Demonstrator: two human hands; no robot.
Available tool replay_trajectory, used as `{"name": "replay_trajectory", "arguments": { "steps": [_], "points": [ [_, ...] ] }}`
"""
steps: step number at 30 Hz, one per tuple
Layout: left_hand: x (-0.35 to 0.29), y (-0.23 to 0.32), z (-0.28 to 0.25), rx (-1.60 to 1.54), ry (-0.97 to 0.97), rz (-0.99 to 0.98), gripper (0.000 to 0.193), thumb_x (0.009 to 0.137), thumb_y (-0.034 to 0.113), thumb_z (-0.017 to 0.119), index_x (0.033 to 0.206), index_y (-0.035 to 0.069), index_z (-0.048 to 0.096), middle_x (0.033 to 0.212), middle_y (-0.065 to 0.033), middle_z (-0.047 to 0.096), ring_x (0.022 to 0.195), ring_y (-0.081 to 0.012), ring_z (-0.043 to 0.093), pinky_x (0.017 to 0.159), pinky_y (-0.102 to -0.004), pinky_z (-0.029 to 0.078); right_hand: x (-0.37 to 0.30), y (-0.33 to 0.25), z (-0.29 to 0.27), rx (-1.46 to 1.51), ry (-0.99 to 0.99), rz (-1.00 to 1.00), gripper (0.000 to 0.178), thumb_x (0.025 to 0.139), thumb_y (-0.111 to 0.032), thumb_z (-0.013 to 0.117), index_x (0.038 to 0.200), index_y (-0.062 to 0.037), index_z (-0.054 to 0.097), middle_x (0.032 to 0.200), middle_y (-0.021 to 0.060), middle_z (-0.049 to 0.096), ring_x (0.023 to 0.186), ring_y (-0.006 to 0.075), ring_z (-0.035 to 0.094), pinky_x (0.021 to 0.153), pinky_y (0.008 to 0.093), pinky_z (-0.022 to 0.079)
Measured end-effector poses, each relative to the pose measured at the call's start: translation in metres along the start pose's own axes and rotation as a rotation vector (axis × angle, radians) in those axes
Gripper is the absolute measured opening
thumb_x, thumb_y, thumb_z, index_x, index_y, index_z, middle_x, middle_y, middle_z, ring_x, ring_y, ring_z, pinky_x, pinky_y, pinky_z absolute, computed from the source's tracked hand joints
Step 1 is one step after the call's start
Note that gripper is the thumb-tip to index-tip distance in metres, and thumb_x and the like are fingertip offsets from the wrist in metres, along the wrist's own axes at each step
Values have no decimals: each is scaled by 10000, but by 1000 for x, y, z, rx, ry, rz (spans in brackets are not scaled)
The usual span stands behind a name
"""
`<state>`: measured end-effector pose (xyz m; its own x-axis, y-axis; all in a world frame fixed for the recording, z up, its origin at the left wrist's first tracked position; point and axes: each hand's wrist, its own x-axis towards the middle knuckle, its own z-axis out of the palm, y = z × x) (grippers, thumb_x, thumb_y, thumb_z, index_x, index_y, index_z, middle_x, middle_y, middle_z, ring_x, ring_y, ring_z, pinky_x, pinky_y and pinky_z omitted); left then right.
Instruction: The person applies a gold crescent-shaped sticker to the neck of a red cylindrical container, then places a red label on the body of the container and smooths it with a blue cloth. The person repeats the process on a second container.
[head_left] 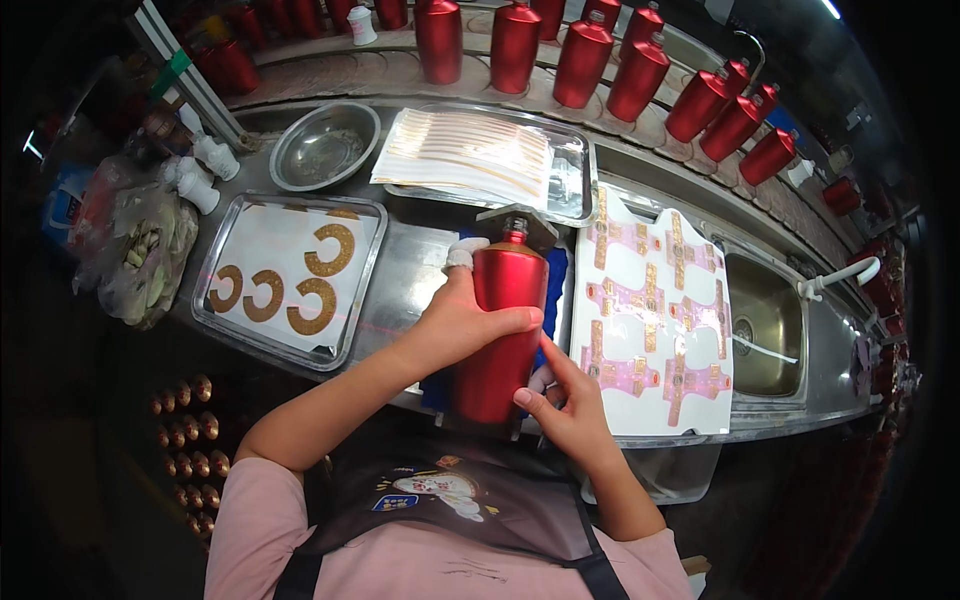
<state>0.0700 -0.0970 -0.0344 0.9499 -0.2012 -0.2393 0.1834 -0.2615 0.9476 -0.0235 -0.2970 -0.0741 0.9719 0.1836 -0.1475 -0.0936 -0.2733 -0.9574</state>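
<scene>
Head view: red bottle (503,330) lies at the bench's near edge, neck pointing away, grasped around its upper body by the left hand (455,320); the right hand (568,408) pinches its lower side. Label sheet (655,320) lies just right; tray of gold rings (290,280) left.

Person wearing pink and a dark apron

The person is wearing a pink short-sleeved shirt (400,560), a dark apron (480,500) with cartoon print, and white finger wrapping (459,254).
</scene>
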Motion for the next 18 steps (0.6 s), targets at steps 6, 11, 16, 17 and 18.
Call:
{"name": "replay_trajectory", "arguments": {
  "steps": [6,11,16,17,18],
  "points": [
    [16,-2,-36,130,236,89,985,770,485,873,1466,-16,388,1232,-242,622,1177,-313,615,971,-410,512,0,-11,-17,203,34,38,710,892,-88,766,1535,-34,468,856,-17,602,691,20,503,618,170,409],
    [120,-21,-142,529,771,141,568,758,317,851,1136,-53,645,1008,-137,735,892,-287,719,821,-408,558,5,-19,-26,244,122,96,623,916,-56,711,1501,-13,504,904,-1,597,718,31,555,638,168,443],
    [183,-53,-169,530,720,8,555,721,276,852,1121,-52,650,937,-133,749,877,-315,732,815,-425,571,10,-26,-19,294,163,65,608,923,-67,695,1496,1,502,907,5,603,719,41,572,645,174,456],
    [187,-56,-168,529,713,-1,557,715,269,851,1124,-50,652,924,-132,750,883,-312,734,821,-424,572,11,-27,-18,285,172,58,610,922,-62,693,1497,2,500,905,4,603,720,41,572,645,174,457],
    [188,-57,-168,494,706,17,512,731,217,815,1137,-48,652,917,-137,753,907,-321,735,821,-431,573,12,-28,-17,270,182,67,612,921,-58,691,1498,2,497,904,3,602,721,41,573,645,174,458]
  ]
}}
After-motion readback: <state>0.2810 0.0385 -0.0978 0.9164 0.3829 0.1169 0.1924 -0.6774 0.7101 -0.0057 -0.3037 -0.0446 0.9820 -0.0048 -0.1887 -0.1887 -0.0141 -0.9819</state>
